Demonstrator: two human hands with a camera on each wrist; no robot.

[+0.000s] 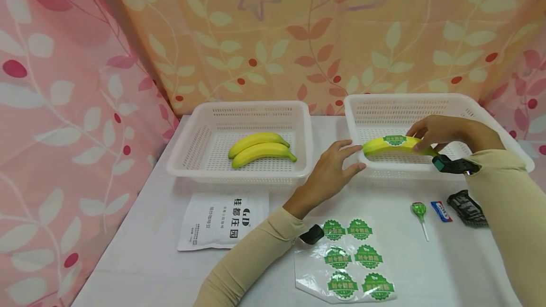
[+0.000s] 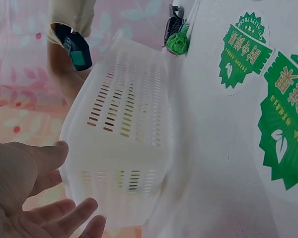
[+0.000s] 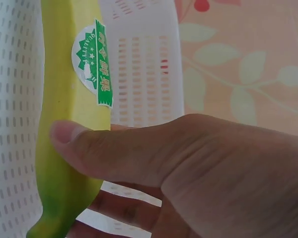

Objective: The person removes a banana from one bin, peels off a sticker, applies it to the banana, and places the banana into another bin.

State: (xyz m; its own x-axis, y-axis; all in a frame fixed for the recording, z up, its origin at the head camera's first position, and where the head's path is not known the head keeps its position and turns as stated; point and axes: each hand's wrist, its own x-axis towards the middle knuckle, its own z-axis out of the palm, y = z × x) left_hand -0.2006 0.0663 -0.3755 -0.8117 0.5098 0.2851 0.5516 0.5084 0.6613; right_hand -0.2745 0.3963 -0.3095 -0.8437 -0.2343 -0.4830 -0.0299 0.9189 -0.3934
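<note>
Here we hold the banana point(image 1: 394, 145) in our right hand point(image 1: 435, 131), thumb and fingers curled round its stem half, above the right basket point(image 1: 431, 103); its long axis runs left to right, the free tip pointing to our left hand point(image 1: 330, 174); that hand is spread and holds nothing, just beside the tip, near the basket wall.
</note>
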